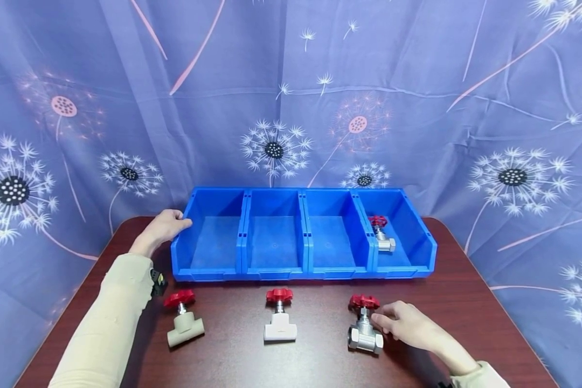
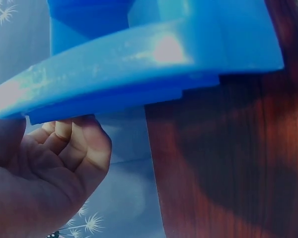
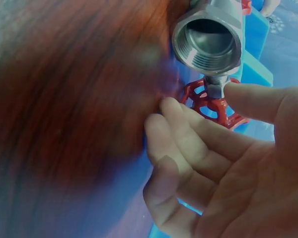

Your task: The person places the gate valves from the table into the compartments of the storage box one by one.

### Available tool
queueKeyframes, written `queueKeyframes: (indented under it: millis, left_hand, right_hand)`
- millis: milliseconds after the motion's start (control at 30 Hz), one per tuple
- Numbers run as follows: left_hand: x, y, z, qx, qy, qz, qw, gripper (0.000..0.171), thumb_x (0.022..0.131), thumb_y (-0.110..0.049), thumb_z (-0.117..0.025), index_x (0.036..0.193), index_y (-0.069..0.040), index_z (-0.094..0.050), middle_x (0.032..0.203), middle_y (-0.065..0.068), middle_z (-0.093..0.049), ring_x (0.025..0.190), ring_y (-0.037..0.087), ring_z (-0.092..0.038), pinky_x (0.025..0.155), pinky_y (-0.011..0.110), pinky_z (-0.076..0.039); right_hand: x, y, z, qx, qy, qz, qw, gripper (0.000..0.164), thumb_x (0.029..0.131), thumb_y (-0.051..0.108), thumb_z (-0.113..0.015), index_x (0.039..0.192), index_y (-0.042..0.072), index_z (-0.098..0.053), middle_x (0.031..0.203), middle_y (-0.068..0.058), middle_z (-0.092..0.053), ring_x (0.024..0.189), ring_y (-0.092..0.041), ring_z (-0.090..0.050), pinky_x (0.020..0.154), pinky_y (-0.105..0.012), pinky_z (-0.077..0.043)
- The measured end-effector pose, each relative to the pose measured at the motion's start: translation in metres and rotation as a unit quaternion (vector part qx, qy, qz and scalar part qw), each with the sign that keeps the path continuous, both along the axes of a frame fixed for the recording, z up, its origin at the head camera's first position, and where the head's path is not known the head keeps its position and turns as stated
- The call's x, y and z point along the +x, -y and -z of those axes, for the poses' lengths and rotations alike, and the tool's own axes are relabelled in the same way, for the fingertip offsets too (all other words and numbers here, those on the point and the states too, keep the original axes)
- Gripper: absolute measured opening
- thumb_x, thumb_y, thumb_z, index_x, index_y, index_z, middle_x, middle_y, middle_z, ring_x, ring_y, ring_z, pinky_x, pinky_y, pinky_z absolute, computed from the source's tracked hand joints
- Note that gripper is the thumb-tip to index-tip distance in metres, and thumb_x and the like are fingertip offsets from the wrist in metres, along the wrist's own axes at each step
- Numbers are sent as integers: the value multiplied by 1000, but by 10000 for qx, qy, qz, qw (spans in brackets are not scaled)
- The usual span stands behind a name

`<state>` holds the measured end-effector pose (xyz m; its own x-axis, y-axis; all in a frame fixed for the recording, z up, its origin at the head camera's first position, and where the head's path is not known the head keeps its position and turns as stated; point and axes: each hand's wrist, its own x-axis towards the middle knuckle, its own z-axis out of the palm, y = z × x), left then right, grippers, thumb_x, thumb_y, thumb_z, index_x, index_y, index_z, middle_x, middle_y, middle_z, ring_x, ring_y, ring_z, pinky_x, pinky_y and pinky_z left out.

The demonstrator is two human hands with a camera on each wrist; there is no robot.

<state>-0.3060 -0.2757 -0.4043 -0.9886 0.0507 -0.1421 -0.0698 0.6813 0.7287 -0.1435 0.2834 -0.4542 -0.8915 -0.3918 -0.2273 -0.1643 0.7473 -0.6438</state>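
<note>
Sorting stood about a quarter done: one metal valve [image 1: 382,233] lay in the rightmost bin [image 1: 419,237]. Right hand [image 1: 407,323], fingers loosely spread, touched the steel valve [image 1: 365,326] on the table [image 1: 320,355]. Left hand [image 1: 162,229] curled on the bin row's left edge. Two plastic valves [image 1: 280,320] waited.

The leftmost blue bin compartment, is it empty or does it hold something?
Empty. In the head view the leftmost compartment shows only its bare blue floor, while a metal valve lies in the rightmost compartment.
</note>
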Motion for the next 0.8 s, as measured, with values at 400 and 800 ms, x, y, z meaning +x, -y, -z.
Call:
queueKeyframes:
  millis: [400, 800]
  left_hand:
    - [-1, 0, 4, -220, -133, -155, 9995, 31, 95, -20, -52, 72, -9, -34, 61, -2, -30, 58, 16, -35, 58, 32, -33]
    - [-1, -2, 3, -273, -38, -205, 9994, 31, 96, -21, -52, 75, -8, -34, 63, -1, -30, 60, 17, -35, 59, 32, -33]
  right_hand:
    - [1, 7, 2, -75, 81, 185, 9998, 34, 99, 37, -56, 76, 13, -61, 62, 4, -53, 52, -10, -49, 48, -26, -36]
    - [1, 13, 4, -251, 310, 308, 9987, 32, 100, 36, -54, 81, 12, -66, 60, 5, -49, 51, -10, -47, 45, -25, -34]
